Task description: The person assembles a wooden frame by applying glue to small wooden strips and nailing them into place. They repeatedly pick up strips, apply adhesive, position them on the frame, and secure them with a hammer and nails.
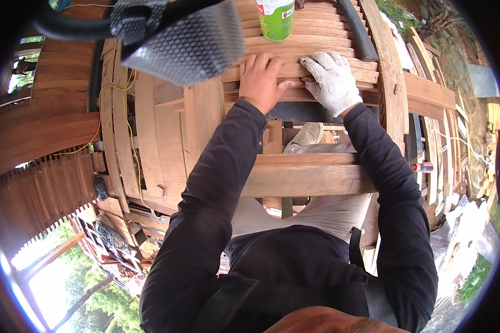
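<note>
Several narrow wooden slats lie side by side in front of me, like a slatted panel. My left hand is bare and rests on the near slats, fingers forward and apart, thumb out to the right. A white knitted glove covers my right hand, which sits on the same slats with its fingers bent and drawn together. Whatever is under those fingers is hidden. Just beyond my hands stands a green and white can.
A thick wooden beam crosses in front of my lap. A dark grey mesh-covered object hangs over the upper left. A yellow cord runs along boards at left. At right lie a red-handled tool and stacked planks.
</note>
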Demonstrator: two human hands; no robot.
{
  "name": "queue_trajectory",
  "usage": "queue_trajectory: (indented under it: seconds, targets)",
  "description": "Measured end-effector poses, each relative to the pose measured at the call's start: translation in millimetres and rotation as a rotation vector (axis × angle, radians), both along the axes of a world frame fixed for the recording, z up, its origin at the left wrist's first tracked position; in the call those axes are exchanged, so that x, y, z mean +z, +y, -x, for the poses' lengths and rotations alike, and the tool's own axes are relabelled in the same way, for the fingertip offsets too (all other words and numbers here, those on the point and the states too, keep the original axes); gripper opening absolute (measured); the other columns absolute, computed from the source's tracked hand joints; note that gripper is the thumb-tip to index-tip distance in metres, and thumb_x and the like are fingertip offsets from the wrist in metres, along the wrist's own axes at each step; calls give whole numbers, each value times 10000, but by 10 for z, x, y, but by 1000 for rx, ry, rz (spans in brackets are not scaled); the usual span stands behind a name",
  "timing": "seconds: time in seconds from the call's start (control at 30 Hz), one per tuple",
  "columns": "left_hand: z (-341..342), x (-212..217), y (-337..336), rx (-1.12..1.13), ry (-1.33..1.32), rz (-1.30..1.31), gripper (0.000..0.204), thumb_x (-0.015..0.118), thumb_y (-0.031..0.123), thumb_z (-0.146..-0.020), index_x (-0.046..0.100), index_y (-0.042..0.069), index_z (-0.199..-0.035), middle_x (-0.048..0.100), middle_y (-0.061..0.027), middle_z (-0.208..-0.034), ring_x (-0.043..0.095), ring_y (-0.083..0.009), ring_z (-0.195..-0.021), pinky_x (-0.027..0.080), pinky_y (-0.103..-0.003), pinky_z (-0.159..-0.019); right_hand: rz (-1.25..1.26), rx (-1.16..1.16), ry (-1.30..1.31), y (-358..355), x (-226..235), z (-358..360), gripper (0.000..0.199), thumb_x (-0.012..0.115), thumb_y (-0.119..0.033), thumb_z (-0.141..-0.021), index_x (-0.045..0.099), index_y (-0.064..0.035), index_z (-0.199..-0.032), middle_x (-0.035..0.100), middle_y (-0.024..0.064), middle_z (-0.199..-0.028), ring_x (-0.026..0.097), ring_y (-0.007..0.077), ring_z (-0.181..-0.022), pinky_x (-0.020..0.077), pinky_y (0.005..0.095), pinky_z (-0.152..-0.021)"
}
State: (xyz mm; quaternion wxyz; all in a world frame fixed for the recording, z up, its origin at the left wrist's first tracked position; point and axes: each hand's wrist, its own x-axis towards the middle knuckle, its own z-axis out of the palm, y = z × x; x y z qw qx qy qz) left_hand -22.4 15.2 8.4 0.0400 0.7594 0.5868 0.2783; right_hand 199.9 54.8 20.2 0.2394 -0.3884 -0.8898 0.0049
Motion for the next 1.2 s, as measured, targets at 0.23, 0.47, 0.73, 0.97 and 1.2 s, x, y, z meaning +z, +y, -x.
queue_trajectory:
  seconds: [0.23,0.47,0.73,0.97,1.2]
  targets:
    - [-10,-144,42,-19,-137,-32,424,921,348,-774,761,120,-1094,661,-69,-1105,587,-327,-1133,441,-481,-1011,60,26,134,-7,-79,-44,460,835,-174,-779,718,-123,-1221,662,104,-1176,616,355,-1144,480,485,-1011]
    - [189,126,-136,63,-97,21,343,836,258,-880,754,98,-1172,681,-104,-1215,610,-354,-1180,466,-485,-1035,31,0,112,-122,77,-92,418,790,-173,-810,722,-103,-1216,673,114,-1216,616,354,-1171,484,467,-1037]
    - [1046,382,-245,359,228,80,501,762,280,-910,659,76,-1356,595,-165,-1386,547,-398,-1303,443,-510,-1105,88,-258,174,-1337,456,-870,410,839,-239,-850,724,-79,-1210,730,145,-1135,680,365,-1084,518,473,-988]
    - [1096,-110,-301,407,120,25,687,767,228,-850,509,24,-1453,514,-240,-1475,489,-446,-1368,400,-539,-1176,247,-383,-32,-1856,623,-800,286,749,-385,-908,729,-100,-932,674,109,-884,656,334,-939,474,465,-948]
    - [1229,-163,-335,405,19,84,757,790,247,-853,481,-22,-1490,478,-238,-1550,450,-431,-1447,389,-481,-1220,179,-355,56,-1928,477,-810,308,753,-404,-901,723,-98,-921,664,109,-884,646,325,-949,470,466,-952]
